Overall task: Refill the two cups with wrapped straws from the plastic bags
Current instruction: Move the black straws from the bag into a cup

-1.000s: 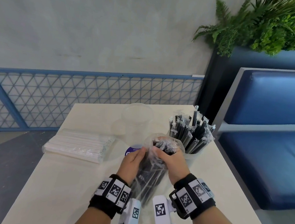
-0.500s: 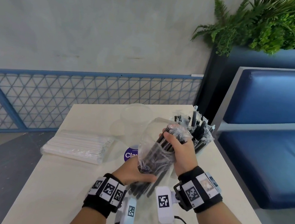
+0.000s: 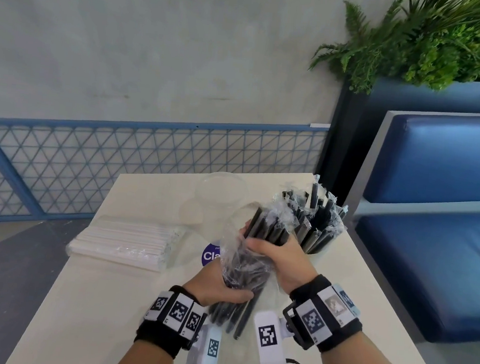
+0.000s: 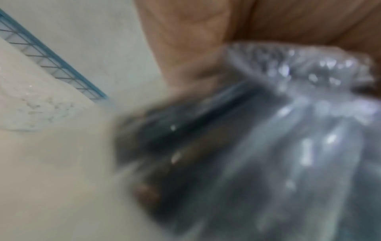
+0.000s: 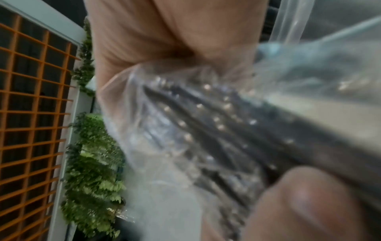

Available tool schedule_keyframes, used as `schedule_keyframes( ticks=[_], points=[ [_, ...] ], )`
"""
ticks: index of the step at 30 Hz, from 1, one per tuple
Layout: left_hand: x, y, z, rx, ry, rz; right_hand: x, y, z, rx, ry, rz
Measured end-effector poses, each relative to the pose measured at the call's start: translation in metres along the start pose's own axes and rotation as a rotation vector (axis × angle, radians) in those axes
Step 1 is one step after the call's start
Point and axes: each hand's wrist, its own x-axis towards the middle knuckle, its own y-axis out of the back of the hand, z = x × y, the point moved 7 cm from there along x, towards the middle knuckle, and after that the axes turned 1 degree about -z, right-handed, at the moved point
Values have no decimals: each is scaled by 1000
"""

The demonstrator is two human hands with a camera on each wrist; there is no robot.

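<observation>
A clear plastic bag of black wrapped straws (image 3: pixel 242 272) is held tilted above the table. My left hand (image 3: pixel 223 288) grips the bag's lower half. My right hand (image 3: pixel 273 248) grips a bundle of black straws (image 3: pixel 269 228) sticking out of the bag's mouth. Just right of it stands a cup packed with black wrapped straws (image 3: pixel 317 217). An empty clear cup (image 3: pixel 220 191) stands behind the bag. Both wrist views are blurred, showing the bag (image 4: pixel 268 146) and the straws (image 5: pixel 216 130) up close.
A closed bag of white wrapped straws (image 3: pixel 129 239) lies on the left of the beige table (image 3: pixel 92 299). A purple round sticker (image 3: pixel 210 254) shows beside the bag. A blue bench (image 3: pixel 438 228) stands to the right, a planter with ferns behind it.
My right hand has pulled the black straw bundle up and out of the bag's mouth toward the filled cup. My left hand slid down to the bag's lower half.
</observation>
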Motion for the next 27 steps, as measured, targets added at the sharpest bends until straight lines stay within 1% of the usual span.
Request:
schedule_keyframes(
  ticks=[3, 6, 8, 12, 14, 16, 18, 21, 23, 25, 27],
  points=[
    [0, -5, -10, 72, 63, -52, 6, 16, -15, 138, 58, 148],
    [-2, -9, -13, 36, 91, -52, 8, 27, -32, 192, 125, 213],
    [-1, -9, -8, 24, 60, -13, 8, 25, -35, 179, 137, 197],
    [2, -5, 0, -7, 30, 80, 0, 10, -23, 10, 75, 79],
    [3, -5, 0, -13, 19, 94, -3, 9, -20, -15, 73, 99],
    [4, -5, 0, -5, 3, 96, -3, 14, -29, -37, 122, 166],
    [5, -3, -4, -9, 3, 115, -2, 23, -44, -9, 181, 245],
    [4, 6, -20, -28, 72, 208, 2, 38, -69, 100, 251, 338],
    [3, 13, -33, -24, 126, 276, 2, 47, -86, 126, 312, 390],
    [2, 17, -41, -26, 161, 333, 2, 55, -98, 112, 368, 450],
    [2, 23, -47, -34, 179, 383, 0, 62, -109, 26, 424, 518]
  ],
)
